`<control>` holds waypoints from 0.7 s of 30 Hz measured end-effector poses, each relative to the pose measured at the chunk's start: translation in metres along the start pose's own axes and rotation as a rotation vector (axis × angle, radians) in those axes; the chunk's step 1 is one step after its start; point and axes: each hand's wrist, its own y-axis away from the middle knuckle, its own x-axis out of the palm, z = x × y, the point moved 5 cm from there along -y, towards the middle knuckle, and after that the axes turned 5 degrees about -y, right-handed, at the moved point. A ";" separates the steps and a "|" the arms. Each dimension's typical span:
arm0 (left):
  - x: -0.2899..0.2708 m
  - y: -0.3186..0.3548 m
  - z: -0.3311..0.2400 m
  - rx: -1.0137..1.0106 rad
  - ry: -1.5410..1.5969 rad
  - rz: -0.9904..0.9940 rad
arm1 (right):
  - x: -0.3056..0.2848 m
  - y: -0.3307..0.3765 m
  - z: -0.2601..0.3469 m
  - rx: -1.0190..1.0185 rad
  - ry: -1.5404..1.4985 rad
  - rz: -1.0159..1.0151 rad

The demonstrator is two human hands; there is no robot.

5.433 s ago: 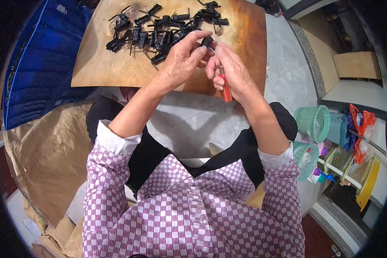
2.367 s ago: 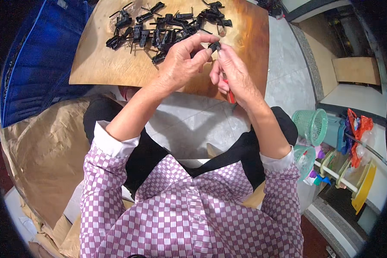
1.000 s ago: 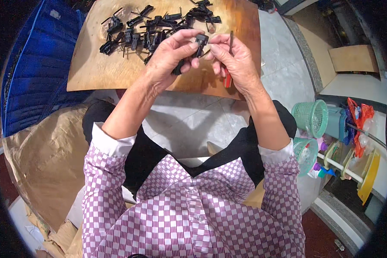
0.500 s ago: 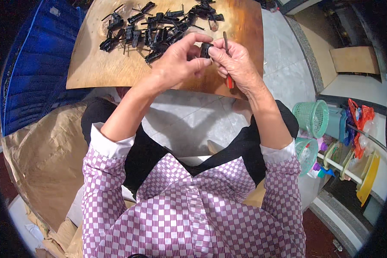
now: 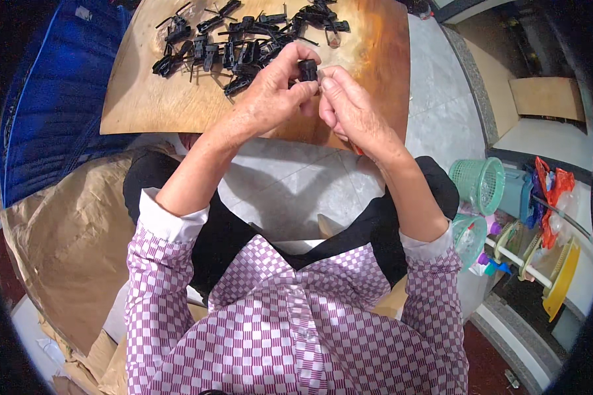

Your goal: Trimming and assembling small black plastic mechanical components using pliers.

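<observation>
My left hand (image 5: 280, 85) pinches a small black plastic part (image 5: 308, 70) between thumb and fingers over the board's near edge. My right hand (image 5: 352, 105) is closed round a red-handled screwdriver (image 5: 358, 150). Most of its handle is hidden under the palm, with only a bit of red showing below. Its metal end lies by the right side of the black part, between the two hands; whether it touches is too small to tell. Beyond my hands, several black plastic pieces with thin legs (image 5: 244, 49) lie loosely piled on the wooden board (image 5: 141, 105).
A blue fabric-like panel (image 5: 53, 99) stands left of the board. Brown paper (image 5: 72, 243) covers the lower left. On the right are green baskets (image 5: 478, 184), a red plastic bag (image 5: 557, 197) and a yellow-edged rack (image 5: 561, 280). Grey floor tiles (image 5: 435, 99) show beside the board.
My right hand has turned the screwdriver from pointing away to pointing left at the black part. The thumb has left the part, which my left hand now holds alone.
</observation>
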 end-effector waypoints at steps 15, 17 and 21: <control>-0.017 0.008 -0.009 0.182 -0.470 -0.288 | 0.019 -0.027 -0.011 -0.231 0.073 -0.097; -0.020 0.015 -0.011 0.210 -0.509 -0.327 | 0.020 -0.031 -0.014 -0.518 0.214 -0.092; -0.043 0.059 -0.030 0.311 -0.578 -0.445 | 0.021 -0.006 -0.014 0.090 -0.138 0.216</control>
